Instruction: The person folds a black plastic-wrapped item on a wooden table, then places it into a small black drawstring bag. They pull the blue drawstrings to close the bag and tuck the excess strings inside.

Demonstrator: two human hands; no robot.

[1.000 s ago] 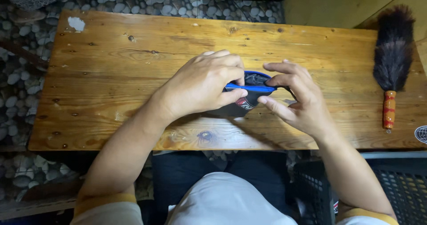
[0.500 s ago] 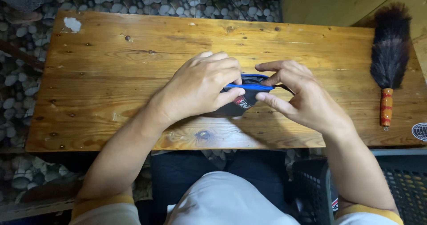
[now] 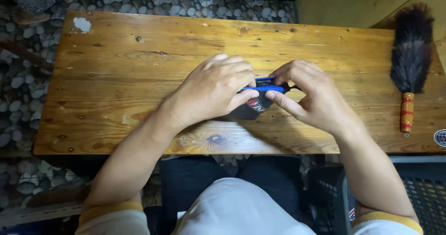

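The person sits at a knotty, orange-brown wooden plank table with both hands brought together near the middle of it, over a small dark fabric piece with a bright blue edge and a red-and-white patch. The left hand lies curled over the left part of that piece, thumb and fingers closed on the blue edge, so most of the cloth beneath it is hidden. The right hand meets it from the other side, fingertips pinched on the same blue edge and the thumb stretched underneath toward the patch. The piece rests on the table between the two hands, closer to the near edge than the far one. Well off to the right, apart from the hands, lies a dark feather duster with an orange-red patterned handle, its bristles pointing away from the person. Grey rounded pebbles cover the floor around the table.
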